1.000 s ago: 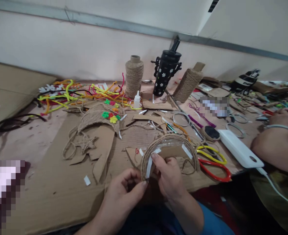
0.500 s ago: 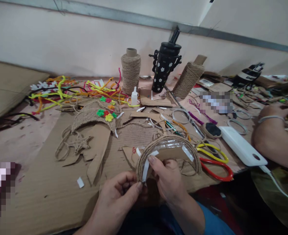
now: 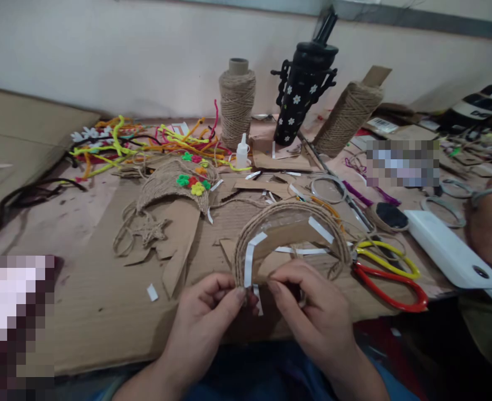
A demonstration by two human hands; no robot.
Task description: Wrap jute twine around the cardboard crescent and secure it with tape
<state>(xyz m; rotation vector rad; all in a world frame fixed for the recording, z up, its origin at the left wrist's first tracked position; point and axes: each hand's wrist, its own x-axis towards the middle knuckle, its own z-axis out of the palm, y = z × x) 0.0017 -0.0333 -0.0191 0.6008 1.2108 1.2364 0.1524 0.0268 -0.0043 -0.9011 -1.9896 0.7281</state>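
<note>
- At the frame's lower centre, the left end of the twine-covered arch (image 3: pixel 287 207) is apparently being worked, beside a white strip (image 3: pixel 249 264).
- A steady hold seems called for.
- That end is pinched by the left hand (image 3: pixel 206 323).
- The right hand's (image 3: pixel 318 306) fingertips are drawn together nearby; anything held cannot be made out.

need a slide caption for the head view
Left hand pinches one end of a twine-covered arch, right hand close by, twine spools behind.
</note>
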